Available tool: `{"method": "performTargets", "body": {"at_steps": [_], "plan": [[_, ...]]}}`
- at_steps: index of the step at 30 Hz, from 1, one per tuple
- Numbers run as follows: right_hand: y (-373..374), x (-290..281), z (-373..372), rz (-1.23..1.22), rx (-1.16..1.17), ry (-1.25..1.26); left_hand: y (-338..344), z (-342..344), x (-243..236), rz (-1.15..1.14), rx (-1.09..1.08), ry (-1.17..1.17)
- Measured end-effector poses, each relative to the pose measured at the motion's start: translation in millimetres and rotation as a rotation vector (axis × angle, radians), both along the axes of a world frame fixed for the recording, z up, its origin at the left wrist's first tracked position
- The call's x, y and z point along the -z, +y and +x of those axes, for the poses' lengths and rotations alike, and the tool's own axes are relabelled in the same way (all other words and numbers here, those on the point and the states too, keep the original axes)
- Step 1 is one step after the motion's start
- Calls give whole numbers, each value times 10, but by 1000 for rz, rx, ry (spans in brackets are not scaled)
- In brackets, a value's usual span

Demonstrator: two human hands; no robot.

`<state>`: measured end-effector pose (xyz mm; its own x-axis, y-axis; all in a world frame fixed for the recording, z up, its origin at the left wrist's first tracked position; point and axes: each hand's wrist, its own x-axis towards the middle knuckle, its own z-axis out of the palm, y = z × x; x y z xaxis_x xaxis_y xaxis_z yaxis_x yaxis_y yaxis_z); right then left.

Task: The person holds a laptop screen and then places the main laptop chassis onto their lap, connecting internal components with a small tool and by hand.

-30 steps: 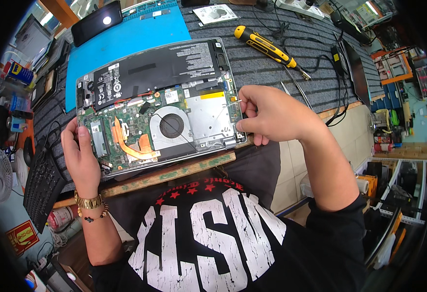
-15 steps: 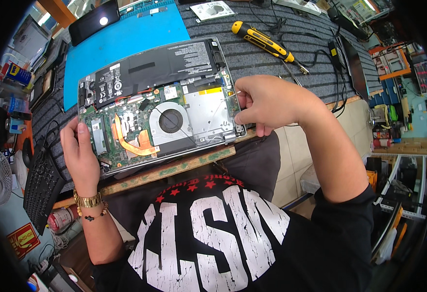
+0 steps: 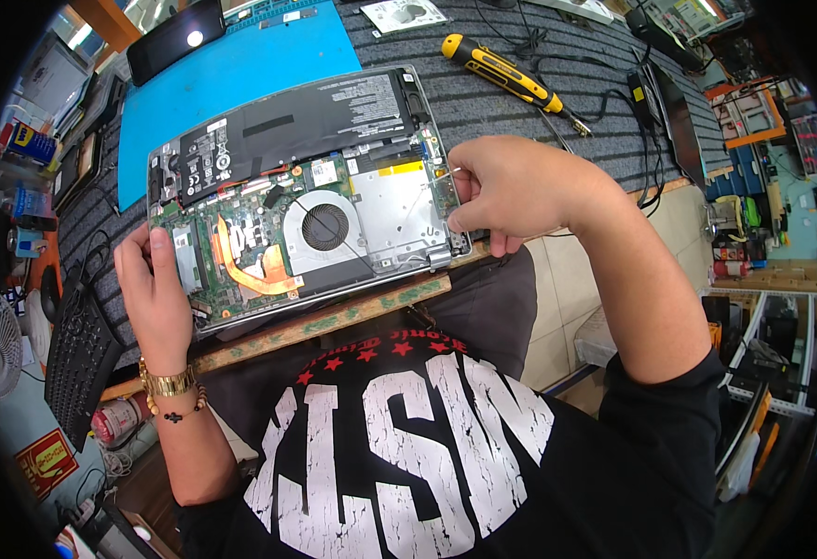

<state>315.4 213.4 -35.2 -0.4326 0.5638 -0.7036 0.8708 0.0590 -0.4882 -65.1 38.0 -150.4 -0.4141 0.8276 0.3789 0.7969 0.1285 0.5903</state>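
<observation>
An opened laptop base (image 3: 394,196) lies at the table's near edge, its insides facing up. A black battery (image 3: 287,130) spans its far side. Nearer me are the green circuit board (image 3: 236,200), a copper heat pipe (image 3: 264,279) and a round fan (image 3: 324,227). My left hand (image 3: 154,284) grips the left edge, its thumb on top. At the right edge, my right hand (image 3: 511,191) is closed, index finger and thumb pressed to the side of the base. Anything small between those fingers is hidden.
A blue mat (image 3: 240,79) lies under and beyond the laptop, with a black phone (image 3: 177,42) propped at its far left. A yellow-and-black screwdriver-like tool (image 3: 501,74) rests at the far right. A black keyboard (image 3: 82,349) leans at the left; cables (image 3: 651,140) trail on the right.
</observation>
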Motion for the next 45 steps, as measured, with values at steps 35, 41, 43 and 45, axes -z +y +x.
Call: {"method": "performTargets", "body": {"at_steps": [35, 41, 43, 45], "plan": [[-21, 115, 209, -83, 131, 152, 33, -132, 105, 5, -43, -61], [-60, 289, 439, -124, 242, 364, 39, -152, 85, -25, -48, -104], [-116, 321, 471, -98, 274, 409, 34, -177, 99, -23, -50, -110], [-184, 378, 514, -74, 304, 454, 24, -196, 119, -18, -45, -109]]}}
